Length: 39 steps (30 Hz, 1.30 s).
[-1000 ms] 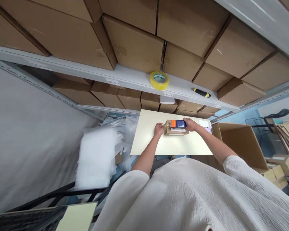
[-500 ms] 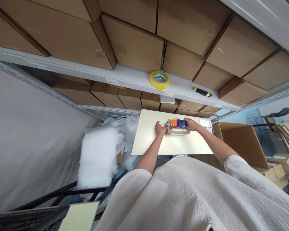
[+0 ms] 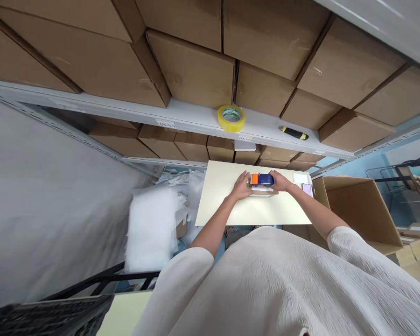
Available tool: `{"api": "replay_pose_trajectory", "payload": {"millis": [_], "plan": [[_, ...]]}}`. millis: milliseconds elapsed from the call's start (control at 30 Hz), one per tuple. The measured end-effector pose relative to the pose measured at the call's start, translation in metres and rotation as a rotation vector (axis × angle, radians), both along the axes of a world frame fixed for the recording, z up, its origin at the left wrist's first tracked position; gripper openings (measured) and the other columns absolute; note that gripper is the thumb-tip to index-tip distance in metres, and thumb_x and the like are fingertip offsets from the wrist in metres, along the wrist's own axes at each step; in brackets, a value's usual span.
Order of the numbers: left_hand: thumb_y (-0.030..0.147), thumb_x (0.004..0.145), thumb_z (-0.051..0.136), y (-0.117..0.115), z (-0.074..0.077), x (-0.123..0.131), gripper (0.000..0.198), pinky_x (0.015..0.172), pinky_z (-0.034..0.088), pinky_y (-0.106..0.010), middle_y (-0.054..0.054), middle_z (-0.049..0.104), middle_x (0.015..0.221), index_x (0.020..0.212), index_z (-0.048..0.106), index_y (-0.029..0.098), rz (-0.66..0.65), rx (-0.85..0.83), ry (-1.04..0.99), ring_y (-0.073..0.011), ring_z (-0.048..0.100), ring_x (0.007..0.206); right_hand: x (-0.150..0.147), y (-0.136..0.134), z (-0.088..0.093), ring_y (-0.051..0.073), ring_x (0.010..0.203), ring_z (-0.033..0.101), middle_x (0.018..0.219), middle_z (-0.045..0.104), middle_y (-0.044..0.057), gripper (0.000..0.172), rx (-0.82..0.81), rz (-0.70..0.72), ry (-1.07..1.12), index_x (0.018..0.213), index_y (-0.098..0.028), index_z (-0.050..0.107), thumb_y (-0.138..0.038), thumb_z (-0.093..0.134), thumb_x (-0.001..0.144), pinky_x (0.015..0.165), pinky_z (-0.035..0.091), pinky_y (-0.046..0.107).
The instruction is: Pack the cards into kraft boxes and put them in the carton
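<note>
A small cardboard box (image 3: 264, 193) lies on the pale tabletop (image 3: 217, 205), with a white label on its top. My right hand (image 3: 279, 181) is closed around the handle end of a blue and orange tape dispenser (image 3: 265, 179), which rests over the box's top. At the box's left end, my left hand (image 3: 241, 187) is pressed against the cardboard, fingers pointing away from me and thumb toward the near side. Shiny clear tape shows between this hand and the dispenser's orange end. Part of the box is hidden under the dispenser and the hands.
On the shelf ahead are a yellow tape roll (image 3: 231, 118) and a utility knife (image 3: 294, 133), with cardboard boxes behind. A phone (image 3: 306, 189) lies at the table's right. An open carton (image 3: 364, 210) stands right of the table; white packing sheets (image 3: 150, 228) are piled left.
My left hand has moved right, from spread fingers beside the box's left corner to pressing along that end. The dispenser stays over the box in my right hand. The view has shifted slightly.
</note>
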<state>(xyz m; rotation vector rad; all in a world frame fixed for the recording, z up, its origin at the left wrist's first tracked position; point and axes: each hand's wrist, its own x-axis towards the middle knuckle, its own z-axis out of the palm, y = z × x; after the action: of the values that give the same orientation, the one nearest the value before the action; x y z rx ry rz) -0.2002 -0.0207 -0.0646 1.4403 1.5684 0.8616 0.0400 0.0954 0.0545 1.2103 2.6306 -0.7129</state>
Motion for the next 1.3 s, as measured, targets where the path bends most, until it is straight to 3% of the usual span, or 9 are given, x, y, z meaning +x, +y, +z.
{"api": "replay_pose_trajectory", "payload": {"millis": [67, 167, 300, 500, 700, 833, 1167, 1300], "plan": [[0.039, 0.068, 0.093, 0.006, 0.007, 0.002, 0.124, 0.139, 0.021, -0.055, -0.014, 0.022, 0.186, 0.174, 0.031, 0.024, -0.101, -0.034, 0.12, -0.04, 0.014, 0.173, -0.001, -0.001, 0.0, 0.023, 0.093, 0.064, 0.109, 0.066, 0.006, 0.037, -0.017, -0.007, 0.026, 0.109, -0.024, 0.055, -0.015, 0.071, 0.076, 0.082, 0.052, 0.031], [0.043, 0.065, 0.097, 0.012, 0.013, 0.001, 0.126, 0.138, 0.023, -0.052, -0.015, 0.029, 0.183, 0.173, 0.033, 0.026, -0.157, -0.062, 0.216, -0.0415, 0.023, 0.171, -0.002, 0.0, 0.005, 0.023, 0.093, 0.065, 0.108, 0.069, 0.006, 0.038, -0.036, 0.022, -0.014, 0.11, -0.024, 0.056, -0.013, 0.072, 0.076, 0.08, 0.051, 0.029], [0.043, 0.065, 0.099, 0.014, 0.016, -0.001, 0.12, 0.135, 0.026, -0.049, -0.016, 0.038, 0.179, 0.169, 0.04, 0.027, -0.168, -0.071, 0.269, -0.0426, 0.031, 0.167, -0.002, 0.002, 0.016, 0.023, 0.094, 0.066, 0.113, 0.072, 0.008, 0.044, -0.043, 0.075, -0.152, 0.116, -0.023, 0.058, -0.013, 0.076, 0.077, 0.074, 0.046, 0.027], [0.044, 0.07, 0.096, 0.013, 0.018, 0.001, 0.118, 0.137, 0.018, -0.057, -0.015, 0.03, 0.183, 0.17, 0.034, 0.031, -0.195, -0.125, 0.336, -0.0425, 0.023, 0.17, 0.002, 0.0, 0.024, 0.025, 0.098, 0.068, 0.123, 0.072, 0.01, 0.052, -0.064, 0.087, -0.254, 0.127, -0.025, 0.057, -0.018, 0.078, 0.079, 0.067, 0.042, 0.028], [0.044, 0.073, 0.094, 0.013, 0.021, 0.003, 0.118, 0.137, 0.011, -0.063, -0.014, 0.025, 0.185, 0.172, 0.031, 0.032, -0.21, -0.163, 0.375, -0.0442, 0.016, 0.172, 0.013, 0.004, 0.028, 0.027, 0.097, 0.07, 0.12, 0.074, 0.01, 0.052, -0.085, 0.09, -0.281, 0.127, -0.026, 0.058, -0.022, 0.082, 0.081, 0.069, 0.044, 0.03], [0.043, 0.076, 0.092, 0.013, 0.024, 0.003, 0.118, 0.137, 0.011, -0.062, -0.014, 0.02, 0.186, 0.174, 0.026, 0.032, -0.224, -0.206, 0.402, -0.0431, 0.014, 0.172, 0.047, 0.014, 0.032, 0.028, 0.098, 0.071, 0.117, 0.075, 0.011, 0.045, -0.053, 0.074, -0.301, 0.124, -0.026, 0.059, -0.023, 0.079, 0.085, 0.07, 0.044, 0.031], [0.048, 0.076, 0.091, 0.017, 0.024, 0.003, 0.12, 0.136, 0.018, -0.058, -0.013, 0.018, 0.187, 0.175, 0.025, 0.032, -0.238, -0.235, 0.454, -0.0422, 0.018, 0.171, 0.183, 0.039, 0.033, 0.029, 0.097, 0.069, 0.117, 0.074, 0.013, 0.043, 0.001, -0.018, -0.305, 0.121, -0.024, 0.062, -0.012, 0.074, 0.081, 0.072, 0.044, 0.033], [0.052, 0.074, 0.092, 0.02, 0.024, 0.003, 0.122, 0.135, 0.024, -0.051, -0.013, 0.02, 0.186, 0.174, 0.027, 0.03, -0.24, -0.23, 0.462, -0.041, 0.023, 0.17, 0.211, 0.039, 0.025, 0.028, 0.098, 0.068, 0.12, 0.072, 0.014, 0.043, -0.007, -0.049, -0.272, 0.122, -0.023, 0.061, -0.01, 0.073, 0.083, 0.07, 0.043, 0.032]]}}
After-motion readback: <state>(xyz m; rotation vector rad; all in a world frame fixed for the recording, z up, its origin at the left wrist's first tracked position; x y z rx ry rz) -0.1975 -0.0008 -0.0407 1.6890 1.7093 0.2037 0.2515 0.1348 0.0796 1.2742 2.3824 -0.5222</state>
